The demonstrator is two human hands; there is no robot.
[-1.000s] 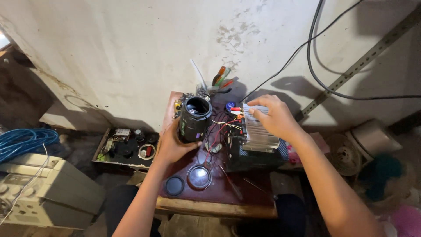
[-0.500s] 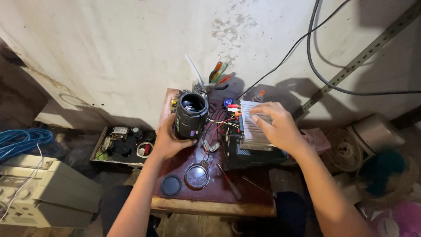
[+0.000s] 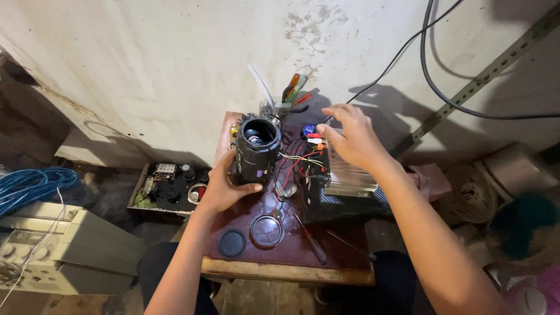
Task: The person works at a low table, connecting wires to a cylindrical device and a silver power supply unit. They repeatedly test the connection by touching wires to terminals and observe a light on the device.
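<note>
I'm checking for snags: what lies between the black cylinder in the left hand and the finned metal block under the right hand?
In the head view, thin red and yellow wires span the gap between the black cylinder and the finned metal block.

Black cylindrical housing (image 3: 257,149) at frame centre. Red, yellow and white wires (image 3: 296,164) beside it. Ribbed silver heatsink (image 3: 349,175) right of centre. Dark red-brown tabletop (image 3: 326,248) with pale wooden edge. Blue cable coil (image 3: 29,185) at far left. Black round cap (image 3: 232,243) lower centre.
</note>
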